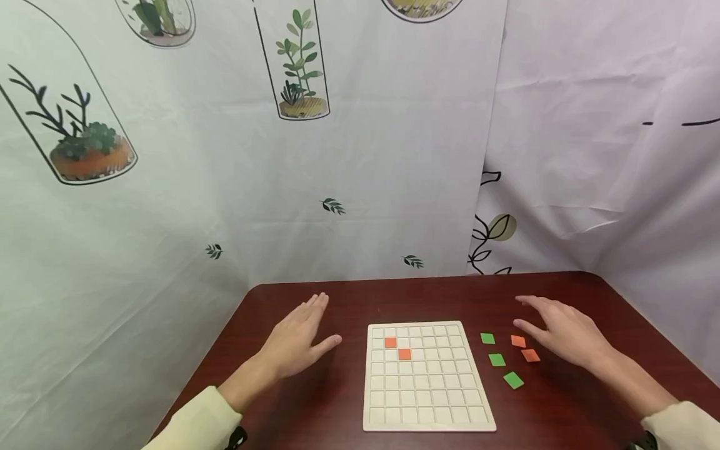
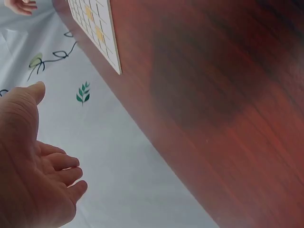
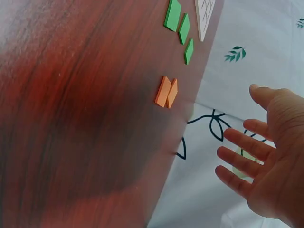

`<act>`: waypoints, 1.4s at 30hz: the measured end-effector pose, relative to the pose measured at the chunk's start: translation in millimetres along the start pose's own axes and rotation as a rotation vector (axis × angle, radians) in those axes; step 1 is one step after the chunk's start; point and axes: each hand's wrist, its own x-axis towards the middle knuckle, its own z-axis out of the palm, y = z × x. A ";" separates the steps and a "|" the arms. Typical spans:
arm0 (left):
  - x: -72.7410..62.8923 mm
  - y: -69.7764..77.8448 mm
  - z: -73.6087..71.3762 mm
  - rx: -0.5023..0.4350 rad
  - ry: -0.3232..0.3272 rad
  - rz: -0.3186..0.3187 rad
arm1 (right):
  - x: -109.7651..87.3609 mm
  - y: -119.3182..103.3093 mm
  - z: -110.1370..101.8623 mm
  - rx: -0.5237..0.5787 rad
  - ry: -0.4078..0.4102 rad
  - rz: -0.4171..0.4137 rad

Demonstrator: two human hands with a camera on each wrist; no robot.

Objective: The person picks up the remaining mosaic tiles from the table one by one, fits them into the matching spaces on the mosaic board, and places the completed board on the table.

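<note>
A cream grid board (image 1: 430,400) lies flat on the dark red table, with two orange square tiles (image 1: 404,354) set in cells near its upper left. To the board's left my left hand (image 1: 295,340) hovers over the table, fingers extended and thumb spread, holding nothing. On the other side, my right hand (image 1: 568,331) is raised above the table, palm bare in the right wrist view. It is nearest to two loose orange tiles (image 1: 530,355). Three green tiles (image 1: 497,360) lie in a rough column between those and the board.
The dark red wooden table (image 1: 315,406) has rounded far corners. White cloth (image 1: 394,169) printed with plants and leaves hangs behind it and along the sides. Both wrists have pale sleeves (image 1: 197,422) and dark bands.
</note>
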 end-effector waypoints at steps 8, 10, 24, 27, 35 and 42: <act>-0.4 12.0 10.1 -0.017 0.001 0.056 | -0.9 -1.1 6.2 0.033 -0.004 0.022; -0.7 14.7 12.3 -0.016 0.009 0.074 | -1.9 -0.5 7.9 0.036 -0.003 0.030; -4.4 31.2 30.3 -0.045 -0.012 0.113 | -9.7 4.1 18.4 0.063 -0.027 0.070; -5.4 33.3 35.7 -0.051 -0.032 0.125 | -10.1 5.3 20.3 0.066 -0.044 0.079; -8.7 39.4 46.1 -0.047 -0.098 0.140 | -10.9 8.1 23.2 0.072 -0.081 0.111; -11.6 44.1 54.3 -0.051 -0.132 0.126 | -10.7 10.5 29.7 0.063 -0.115 0.121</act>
